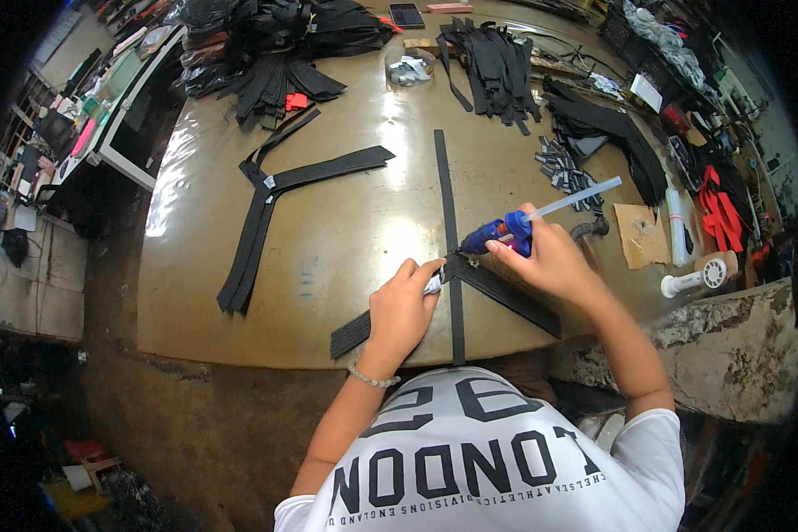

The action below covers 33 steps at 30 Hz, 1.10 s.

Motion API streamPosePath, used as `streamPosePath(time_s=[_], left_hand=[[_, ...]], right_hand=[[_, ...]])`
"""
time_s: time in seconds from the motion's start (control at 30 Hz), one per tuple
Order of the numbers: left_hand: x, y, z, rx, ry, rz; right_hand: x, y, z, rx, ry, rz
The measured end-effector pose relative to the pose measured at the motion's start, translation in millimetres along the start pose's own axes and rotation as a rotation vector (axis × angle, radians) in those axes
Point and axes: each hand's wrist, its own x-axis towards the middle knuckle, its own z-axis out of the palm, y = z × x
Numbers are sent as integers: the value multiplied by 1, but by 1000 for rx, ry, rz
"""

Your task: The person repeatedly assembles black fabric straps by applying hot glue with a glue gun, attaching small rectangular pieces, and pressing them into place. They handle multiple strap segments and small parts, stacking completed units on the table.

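Observation:
My right hand [554,257] is wrapped round a blue hot glue gun [504,235], with a long translucent glue stick [576,197] jutting from its back. The gun's nozzle points at the join of several black straps, just above or touching it; I cannot tell which. One narrow black strap [445,191] runs upright across the table, and a wider black strap [510,301] slants away to the lower right. My left hand [401,306] is closed beside the join, over another strap [351,332]. A small silvery-white piece [433,285] shows between its fingers.
A joined Y of black straps [262,213] lies to the left. Bundles of black straps [492,71] and a tub of small pieces [410,66] stand far off. Right are metal clips [563,168], brown cardboard [641,235], glue sticks [678,226] and a white spool [696,277].

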Motion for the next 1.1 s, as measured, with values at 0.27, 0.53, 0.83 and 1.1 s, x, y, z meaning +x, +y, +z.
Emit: streamPosePath(time_s=[0.27, 0.53, 0.83, 1.1], left_hand=[[0, -2, 2, 0, 9, 1], [-2, -3, 3, -8, 29, 14], [3, 6, 0, 14, 47, 2], [6, 10, 0, 23, 26, -30]], right_hand=[[-22, -8, 1, -2, -56, -48], [-51, -2, -1, 216, -172, -38], [-73, 167, -61, -58, 824, 726], [-55, 115, -52, -234, 617, 311]])
